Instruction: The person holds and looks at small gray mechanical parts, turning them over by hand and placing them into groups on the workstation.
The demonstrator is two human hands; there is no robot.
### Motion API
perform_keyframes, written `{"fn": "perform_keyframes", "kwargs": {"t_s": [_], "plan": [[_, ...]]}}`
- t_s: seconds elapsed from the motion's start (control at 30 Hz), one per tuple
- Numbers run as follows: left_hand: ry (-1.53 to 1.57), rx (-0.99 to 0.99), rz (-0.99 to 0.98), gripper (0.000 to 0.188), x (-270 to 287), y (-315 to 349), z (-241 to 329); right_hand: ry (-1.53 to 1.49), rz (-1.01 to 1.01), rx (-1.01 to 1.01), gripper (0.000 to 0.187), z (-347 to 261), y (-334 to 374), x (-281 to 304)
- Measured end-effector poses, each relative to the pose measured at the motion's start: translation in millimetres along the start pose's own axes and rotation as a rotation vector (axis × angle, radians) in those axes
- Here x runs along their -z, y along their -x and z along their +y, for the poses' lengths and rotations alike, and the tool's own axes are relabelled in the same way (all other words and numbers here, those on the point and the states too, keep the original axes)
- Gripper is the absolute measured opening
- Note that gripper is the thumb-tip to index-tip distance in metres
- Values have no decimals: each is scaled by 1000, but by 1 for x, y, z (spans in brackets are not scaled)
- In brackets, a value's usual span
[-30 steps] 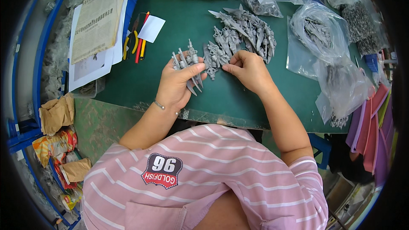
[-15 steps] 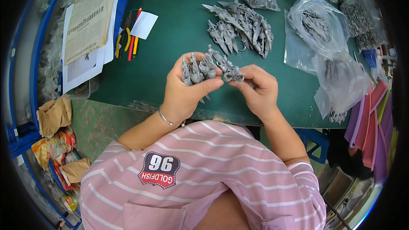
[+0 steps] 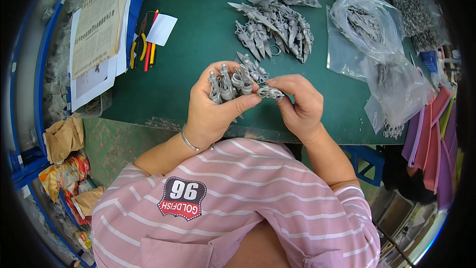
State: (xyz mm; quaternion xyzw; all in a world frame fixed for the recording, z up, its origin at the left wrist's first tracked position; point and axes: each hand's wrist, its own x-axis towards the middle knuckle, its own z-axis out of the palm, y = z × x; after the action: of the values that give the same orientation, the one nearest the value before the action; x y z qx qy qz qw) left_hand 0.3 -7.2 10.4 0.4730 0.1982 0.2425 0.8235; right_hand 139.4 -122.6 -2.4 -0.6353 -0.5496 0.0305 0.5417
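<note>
My left hand (image 3: 210, 106) is closed around several grey metal blade-shaped pieces (image 3: 226, 87) with rings, their upper ends standing above the fingers and thumb. Between the thumb and fingers of my right hand (image 3: 301, 106) is another grey metal piece with rings (image 3: 270, 93), held close to the left thumb tip. More grey metal parts (image 3: 254, 68) show just above that spot; which hand bears them I cannot tell. Beyond my hands, a pile of similar grey blade-shaped pieces (image 3: 280, 27) lies on the green table (image 3: 193, 34), with a loose ring beside it.
Yellow-handled pliers (image 3: 144, 44), a red pen-like tool (image 3: 150, 49) and a white paper slip (image 3: 161, 30) lie at left, near stacked papers (image 3: 96, 25). Clear plastic bags of metal parts (image 3: 367, 25) cover the right side. A blue stool (image 3: 367, 164) stands below the table edge.
The piece in my right hand has turned, its rings now lying more sideways. My left hand keeps its grip on its bunch. The whole view has shifted slightly.
</note>
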Motion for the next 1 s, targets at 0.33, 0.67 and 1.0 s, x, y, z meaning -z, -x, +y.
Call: {"fn": "perform_keyframes", "kwargs": {"t_s": [0.33,0.67,1.0], "plan": [[109,83,58,49,-1,-3,2,394,27,234,31,2,-3,11],[102,112,130,45,2,-10,0,-433,367,-626,13,4,-10,14],[365,379,58,42,15,-15,-11,224,188,281,24,-1,-18,8]]}}
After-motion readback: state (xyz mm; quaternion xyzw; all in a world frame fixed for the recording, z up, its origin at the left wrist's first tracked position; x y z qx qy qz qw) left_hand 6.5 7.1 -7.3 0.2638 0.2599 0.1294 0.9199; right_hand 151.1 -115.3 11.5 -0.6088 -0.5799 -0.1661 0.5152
